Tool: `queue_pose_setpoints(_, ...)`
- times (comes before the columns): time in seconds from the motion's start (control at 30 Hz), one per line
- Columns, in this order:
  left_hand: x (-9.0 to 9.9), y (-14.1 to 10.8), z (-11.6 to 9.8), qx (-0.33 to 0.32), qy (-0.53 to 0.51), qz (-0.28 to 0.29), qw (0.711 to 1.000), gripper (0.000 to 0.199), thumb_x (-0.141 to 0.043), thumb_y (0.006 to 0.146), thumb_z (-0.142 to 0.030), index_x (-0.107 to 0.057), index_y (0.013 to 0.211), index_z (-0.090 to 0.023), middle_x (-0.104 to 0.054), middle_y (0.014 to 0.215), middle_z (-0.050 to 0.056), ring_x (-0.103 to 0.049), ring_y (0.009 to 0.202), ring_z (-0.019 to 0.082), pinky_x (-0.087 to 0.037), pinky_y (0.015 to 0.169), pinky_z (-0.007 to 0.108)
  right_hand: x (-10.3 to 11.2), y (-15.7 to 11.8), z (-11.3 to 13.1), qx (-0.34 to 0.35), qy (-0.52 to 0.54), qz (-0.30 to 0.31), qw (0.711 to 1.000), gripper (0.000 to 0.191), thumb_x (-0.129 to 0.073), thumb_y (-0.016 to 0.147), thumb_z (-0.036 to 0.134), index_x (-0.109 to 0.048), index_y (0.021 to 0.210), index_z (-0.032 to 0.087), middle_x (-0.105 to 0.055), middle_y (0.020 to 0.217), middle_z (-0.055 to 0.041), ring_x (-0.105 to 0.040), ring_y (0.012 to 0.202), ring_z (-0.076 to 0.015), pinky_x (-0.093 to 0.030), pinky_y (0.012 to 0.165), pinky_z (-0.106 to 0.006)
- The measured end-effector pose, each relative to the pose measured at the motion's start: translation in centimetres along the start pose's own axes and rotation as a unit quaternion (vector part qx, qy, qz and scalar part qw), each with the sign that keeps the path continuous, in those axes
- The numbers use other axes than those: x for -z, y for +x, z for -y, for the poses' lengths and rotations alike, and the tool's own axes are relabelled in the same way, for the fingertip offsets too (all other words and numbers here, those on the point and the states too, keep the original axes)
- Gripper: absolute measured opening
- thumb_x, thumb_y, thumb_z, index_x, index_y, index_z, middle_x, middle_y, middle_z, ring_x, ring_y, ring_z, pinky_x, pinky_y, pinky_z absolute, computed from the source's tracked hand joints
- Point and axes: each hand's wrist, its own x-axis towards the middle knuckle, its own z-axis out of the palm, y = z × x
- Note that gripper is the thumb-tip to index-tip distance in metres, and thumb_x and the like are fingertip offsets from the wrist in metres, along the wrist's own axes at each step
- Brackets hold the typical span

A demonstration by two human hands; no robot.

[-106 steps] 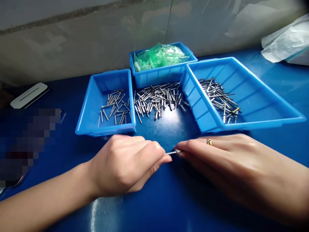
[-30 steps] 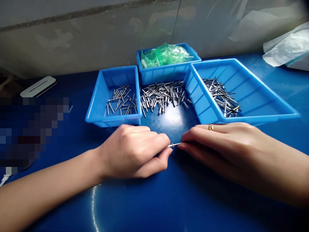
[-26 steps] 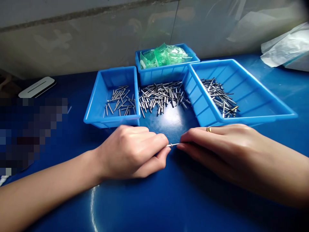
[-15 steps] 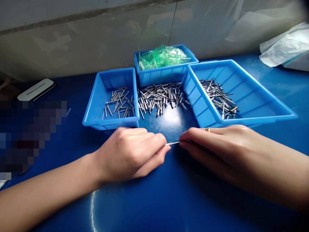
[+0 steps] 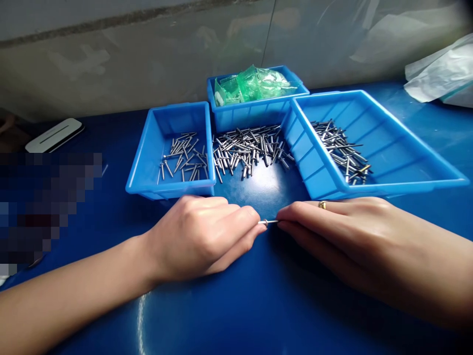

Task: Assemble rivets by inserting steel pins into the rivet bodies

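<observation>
Between my two hands is a thin metal rivet (image 5: 266, 223) with a small flange, lying almost level above the blue tabletop. My left hand (image 5: 207, 236) is closed, pinching its thicker end between thumb and forefinger. At the other end, my right hand (image 5: 343, 236), wearing a ring, pinches the thin pin. Just beyond the hands, a pile of loose rivets (image 5: 247, 148) lies on the table. More rivets (image 5: 343, 153) fill part of the right blue bin (image 5: 388, 187), while screws (image 5: 185, 155) lie in the left blue bin (image 5: 170, 190).
A third blue bin (image 5: 254, 116) behind the pile holds green plastic bags (image 5: 254, 86). A white, flat device (image 5: 55, 134) lies at the far left. White plastic wrapping (image 5: 443, 69) is at the far right, and a wall (image 5: 148, 64) rises behind the table.
Both hands and the rivet sit slightly further right and lower in the picture; the view has shifted a little too. Both hands keep their pinch.
</observation>
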Motion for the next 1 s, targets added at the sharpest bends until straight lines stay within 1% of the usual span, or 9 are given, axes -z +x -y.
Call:
queue_pose_setpoints(0.1, 0.2, -0.1, -0.1, 0.002, 0.001, 0.022, 1.0, 0.045, -0.057, 0.137, -0.014, -0.079, 0.097, -0.019, -0.085, 0.081, -0.001, -0.076, 0.063, 0.014, -0.06, 0.062, 0.03, -0.2, 0.0, 0.1, -0.014, -0.012, -0.029, 0.999, 0.033, -0.055, 0.118, 0.003, -0.074, 0.104, 0.026, -0.089, 0.086, -0.0053, -0.079, 0.055, -0.0234, -0.053, 0.052, -0.035)
queue_pose_setpoints(0.2, 0.3, -0.1, 0.0, -0.002, 0.009, 0.024, 1.0, 0.051, -0.053, 0.139, -0.015, -0.078, 0.095, -0.019, -0.082, 0.079, -0.001, -0.071, 0.062, 0.014, -0.058, 0.06, 0.032, -0.4, 0.1, 0.3, -0.013, -0.024, -0.041, 0.999, 0.034, -0.053, 0.121, 0.004, -0.073, 0.104, 0.026, -0.09, 0.087, -0.0059, -0.08, 0.055, -0.0228, -0.052, 0.051, -0.033)
queue_pose_setpoints(0.37, 0.2, 0.1, 0.1, 0.0, -0.002, 0.022, 1.0, 0.055, -0.047, 0.141, -0.019, -0.079, 0.097, -0.018, -0.084, 0.081, 0.0, -0.075, 0.063, 0.015, -0.06, 0.062, 0.032, -0.3, 0.0, 0.5, -0.016, -0.024, -0.043, 0.999, 0.034, -0.052, 0.124, 0.005, -0.073, 0.104, 0.025, -0.088, 0.083, -0.0047, -0.077, 0.052, -0.0225, -0.05, 0.049, -0.035)
queue_pose_setpoints(0.5, 0.3, 0.1, 0.0, 0.012, 0.008, 0.007, 1.0, 0.043, -0.054, 0.142, -0.026, -0.083, 0.11, -0.019, -0.089, 0.086, 0.0, -0.085, 0.07, 0.015, -0.067, 0.069, 0.027, 0.0, 0.3, 0.6, 0.007, -0.002, -0.033, 0.999, 0.038, -0.05, 0.118, -0.001, -0.074, 0.103, 0.024, -0.09, 0.087, -0.0073, -0.081, 0.056, -0.024, -0.052, 0.05, -0.034)
queue_pose_setpoints(0.6, 0.4, 0.0, 0.0, 0.017, -0.006, 0.002, 1.0, 0.03, -0.058, 0.14, -0.023, -0.084, 0.125, -0.018, -0.093, 0.095, 0.001, -0.091, 0.08, 0.016, -0.073, 0.079, 0.026, 0.0, 0.5, 0.7, 0.015, 0.017, -0.035, 0.999, 0.039, -0.05, 0.115, -0.003, -0.074, 0.102, 0.025, -0.092, 0.088, -0.0078, -0.084, 0.06, -0.0242, -0.054, 0.051, -0.032)
queue_pose_setpoints(0.73, 0.2, -0.2, 0.0, 0.01, -0.028, -0.019, 0.999, 0.025, -0.064, 0.139, -0.022, -0.084, 0.125, -0.018, -0.095, 0.099, 0.003, -0.09, 0.082, 0.017, -0.074, 0.078, 0.026, -0.3, 0.3, 1.0, 0.006, 0.003, -0.046, 0.999, 0.041, -0.047, 0.117, -0.002, -0.072, 0.101, 0.026, -0.096, 0.095, -0.0083, -0.086, 0.062, -0.0226, -0.055, 0.052, -0.03)
queue_pose_setpoints(0.83, 0.4, -0.4, -0.2, 0.022, -0.051, -0.033, 0.998, 0.015, -0.07, 0.137, -0.018, -0.084, 0.132, -0.017, -0.097, 0.108, 0.005, -0.094, 0.093, 0.017, -0.077, 0.089, 0.025, -0.3, 0.1, 1.1, -0.017, -0.006, -0.057, 0.998, 0.045, -0.043, 0.122, 0.0, -0.071, 0.1, 0.027, -0.095, 0.095, -0.0074, -0.087, 0.064, -0.021, -0.056, 0.054, -0.03)
queue_pose_setpoints(0.9, 0.6, -0.6, -0.3, 0.023, -0.063, -0.032, 0.997, 0.015, -0.071, 0.135, -0.013, -0.084, 0.137, -0.018, -0.099, 0.114, 0.006, -0.096, 0.102, 0.018, -0.079, 0.096, 0.027, -0.1, 0.1, 1.1, -0.024, -0.004, -0.065, 0.998, 0.046, -0.042, 0.123, 0.001, -0.071, 0.098, 0.027, -0.093, 0.091, -0.0078, -0.085, 0.06, -0.0212, -0.055, 0.052, -0.031)
queue_pose_setpoints(1.0, 1.0, -0.7, -0.3, 0.015, -0.077, -0.024, 0.997, 0.018, -0.069, 0.135, -0.011, -0.085, 0.14, -0.017, -0.101, 0.119, 0.007, -0.097, 0.109, 0.02, -0.081, 0.102, 0.029, 0.1, 0.3, 0.9, -0.014, 0.012, -0.051, 0.999, 0.043, -0.046, 0.119, -0.001, -0.07, 0.097, 0.027, -0.092, 0.089, -0.0081, -0.084, 0.058, -0.0224, -0.055, 0.049, -0.031)
